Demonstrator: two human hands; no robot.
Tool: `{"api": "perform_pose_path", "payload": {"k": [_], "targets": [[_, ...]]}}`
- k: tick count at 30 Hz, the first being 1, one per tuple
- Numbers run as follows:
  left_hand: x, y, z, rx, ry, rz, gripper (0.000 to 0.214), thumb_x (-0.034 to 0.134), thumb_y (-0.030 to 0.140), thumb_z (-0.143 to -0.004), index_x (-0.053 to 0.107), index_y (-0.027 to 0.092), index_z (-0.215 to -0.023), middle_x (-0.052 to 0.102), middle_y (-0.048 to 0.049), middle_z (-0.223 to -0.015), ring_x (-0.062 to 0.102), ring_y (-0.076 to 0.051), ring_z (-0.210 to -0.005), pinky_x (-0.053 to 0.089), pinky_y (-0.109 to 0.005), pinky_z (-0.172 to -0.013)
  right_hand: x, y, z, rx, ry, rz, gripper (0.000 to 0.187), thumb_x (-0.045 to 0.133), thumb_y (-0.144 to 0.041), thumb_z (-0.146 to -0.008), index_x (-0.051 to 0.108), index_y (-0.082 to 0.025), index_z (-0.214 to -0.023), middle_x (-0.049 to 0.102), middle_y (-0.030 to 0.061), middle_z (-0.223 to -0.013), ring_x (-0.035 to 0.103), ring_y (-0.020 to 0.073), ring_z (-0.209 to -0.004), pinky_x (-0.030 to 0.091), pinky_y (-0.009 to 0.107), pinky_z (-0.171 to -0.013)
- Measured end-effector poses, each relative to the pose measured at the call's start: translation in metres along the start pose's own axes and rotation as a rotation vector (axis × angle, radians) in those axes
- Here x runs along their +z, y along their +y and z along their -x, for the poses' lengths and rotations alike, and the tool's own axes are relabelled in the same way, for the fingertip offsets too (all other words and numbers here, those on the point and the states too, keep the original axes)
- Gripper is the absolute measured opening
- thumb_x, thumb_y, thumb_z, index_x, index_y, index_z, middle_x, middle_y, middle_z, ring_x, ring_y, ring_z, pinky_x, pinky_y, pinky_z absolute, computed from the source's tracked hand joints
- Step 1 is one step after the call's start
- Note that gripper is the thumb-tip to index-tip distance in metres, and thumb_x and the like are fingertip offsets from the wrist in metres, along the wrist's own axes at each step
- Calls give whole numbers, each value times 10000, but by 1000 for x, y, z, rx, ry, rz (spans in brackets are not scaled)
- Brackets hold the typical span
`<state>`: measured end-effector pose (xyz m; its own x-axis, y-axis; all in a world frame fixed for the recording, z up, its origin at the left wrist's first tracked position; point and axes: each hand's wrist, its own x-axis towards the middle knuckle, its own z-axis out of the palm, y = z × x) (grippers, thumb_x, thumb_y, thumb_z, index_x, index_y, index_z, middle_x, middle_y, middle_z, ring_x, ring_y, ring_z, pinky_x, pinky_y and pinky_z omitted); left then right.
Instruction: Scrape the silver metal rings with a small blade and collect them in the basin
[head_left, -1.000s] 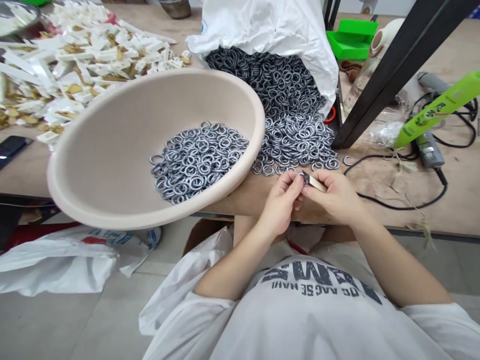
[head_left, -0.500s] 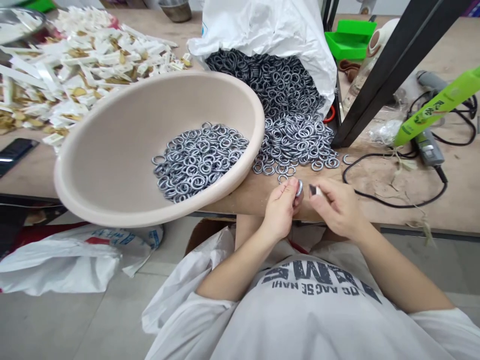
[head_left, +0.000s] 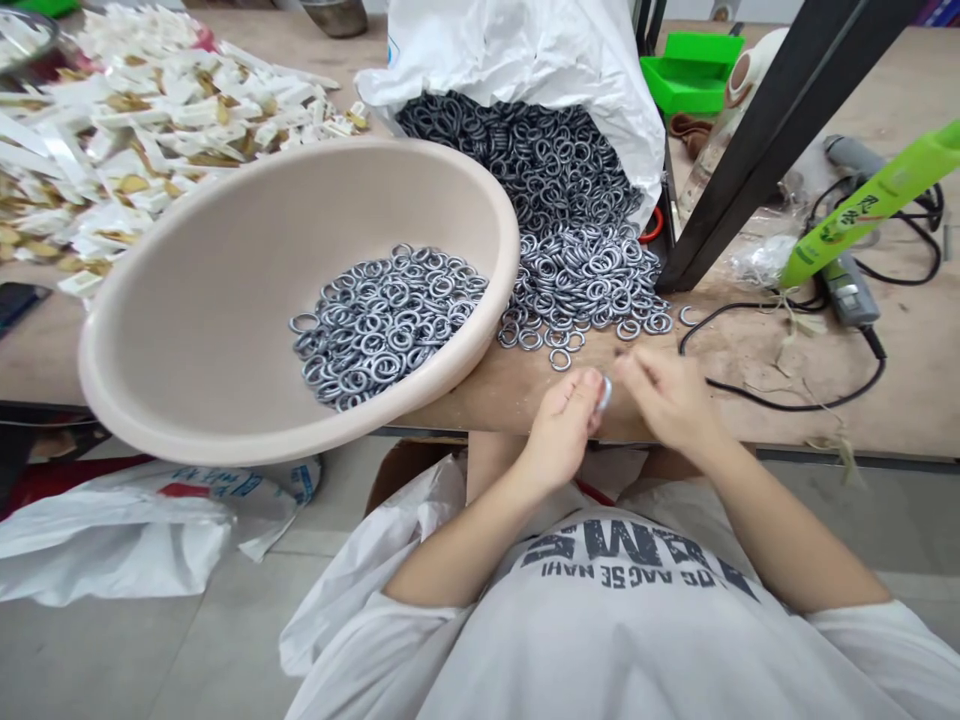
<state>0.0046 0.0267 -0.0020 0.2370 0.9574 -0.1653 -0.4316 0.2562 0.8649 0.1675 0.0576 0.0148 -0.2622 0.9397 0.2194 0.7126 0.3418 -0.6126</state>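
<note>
Left hand (head_left: 561,428) pinches a silver metal ring (head_left: 604,394) between thumb and fingers above the wooden table edge (head_left: 480,408); right hand (head_left: 667,400) sits just beside it, fingertips drawn together, its grip unclear. Loose rings (head_left: 577,280) spill from a white plastic sack (head_left: 517,50) and fill a tilted beige basin (head_left: 187,440); the white shirt (head_left: 637,640) reads "NAHI" upside down

Lateral travel of the left hand (head_left: 562,425) is obstructed by the rim of the tilted beige basin (head_left: 465,368); forward travel of both hands, by the heap of metal rings (head_left: 577,290). The right hand (head_left: 667,400) has passage rightward along the wooden surface (head_left: 750,430) up to the black cable (head_left: 780,408).
</note>
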Motion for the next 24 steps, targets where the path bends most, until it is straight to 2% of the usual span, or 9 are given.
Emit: {"api": "perform_pose_path", "payload": {"k": [2, 4, 6, 9, 12, 16, 18, 20, 24], "targets": [[-3, 0, 5, -43, -68, -24, 454, 614, 545, -926, 486, 172, -701, 362, 59, -590, 290, -47, -477, 205, -196, -450, -3, 12, -11, 144, 60, 152, 488, 360, -549, -1042, 459, -219, -696, 509, 7, -638, 463, 166, -610, 231, 313, -583], [-9, 2, 7, -47, -49, -32, 424, 608, 528, -934, 512, 172, -725, 420, 50, -607, 341, -49, -479, 243, -191, -453, -6, 20, -22, 151, 40, 336, 413, 440, -562, -1012, 596, -214, -854, 647, 56, -819, 546, 206, -708, 231, 320, -592], [-16, 7, 4, -20, 9, -72, 389, 623, 517, -928, 563, 169, -765, 524, 27, -653, 418, -55, -503, 304, -187, -469, -6, 24, -30, 124, -8, 472, 322, 548, -518, -972, 649, -217, -1028, 692, 93, -1028, 596, 242, -812, 246, 324, -604], [-26, 18, -3, -3, 51, -128, 330, 675, 498, -897, 677, 170, -930, 616, 4, -704, 486, -64, -532, 368, -182, -497, -5, 27, -37, 128, -38, 515, 225, 603, -410, -949, 669, -212, -1033, 684, 108, -1106, 605, 252, -861, 272, 329, -619], [-30, 24, -11, 7, 93, -104, 373, 712, 462, -871, 701, 193, -1129, 647, -6, -755, 534, -79, -573, 400, -180, -504, -7, 26, -36, 138, -15, 235, 219, 604, -382, -948, 629, -199, -829, 655, 63, -897, 560, 204, -777, 302, 316, -626], [-19, 18, -15, 25, 101, -88, 366, 644, 524, -898, 694, 182, -1017, 654, -37, -896, 539, -91, -626, 341, -184, -442, -5, 10, -21, 251, -94, -540, 380, 631, -538, -923, 532, -216, -747, 489, -42, -610, 415, 120, -550, 303, 273, -541], [-11, 11, -16, 39, 79, -118, 392, 623, 575, -903, 655, 187, -949, 605, -10, -845, 478, -79, -603, 324, -183, -452, 1, -3, -10, 287, -149, -766, 430, 652, -610, -888, 528, -218, -760, 481, -58, -582, 385, 102, -505, 290, 262, -506], [-3, 3, -15, 65, 75, -139, 404, 642, 593, -887, 597, 192, -876, 544, 17, -783, 442, -78, -620, 368, -179, -520, 9, -13, -2, 303, -122, -819, 470, 686, -635, -852, 511, -216, -730, 471, -61, -577, 380, 96, -510, 295, 255, -506], [3, -2, -13, 79, 93, -89, 417, 682, 570, -870, 546, 187, -782, 479, 29, -732, 419, -80, -647, 391, -172, -588, 18, -17, 2, 273, 98, -741, 494, 793, -638, -744, 541, -217, -802, 493, -51, -686, 420, 109, -612, 360, 250, -576]]}}
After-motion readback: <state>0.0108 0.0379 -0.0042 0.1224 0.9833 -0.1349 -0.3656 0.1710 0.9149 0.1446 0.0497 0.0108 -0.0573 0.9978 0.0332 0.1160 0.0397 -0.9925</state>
